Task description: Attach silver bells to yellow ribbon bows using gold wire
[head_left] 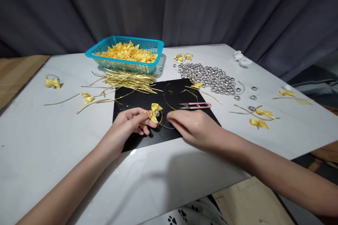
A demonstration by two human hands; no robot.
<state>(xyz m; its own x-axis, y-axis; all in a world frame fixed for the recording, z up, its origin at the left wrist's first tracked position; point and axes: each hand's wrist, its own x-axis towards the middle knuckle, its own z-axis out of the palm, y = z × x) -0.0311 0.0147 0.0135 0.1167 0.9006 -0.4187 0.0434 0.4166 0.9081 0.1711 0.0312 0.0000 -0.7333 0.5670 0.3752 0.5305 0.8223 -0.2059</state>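
Left hand pinches a yellow bow, which sticks out just beyond the pinch, a silver bead at its middle; gold cord curves from it toward the right hand, curled so I cannot tell its hold.

Curtain dim; soft shadow, small glare on tabletop.

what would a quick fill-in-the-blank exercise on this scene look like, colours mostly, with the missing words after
1. The ____ hand holds a bow.
2. The bows in the basket are all coloured ____.
3. The snips have a handle coloured ____.
4. The mat is coloured ____.

Missing words: left; yellow; pink; black.
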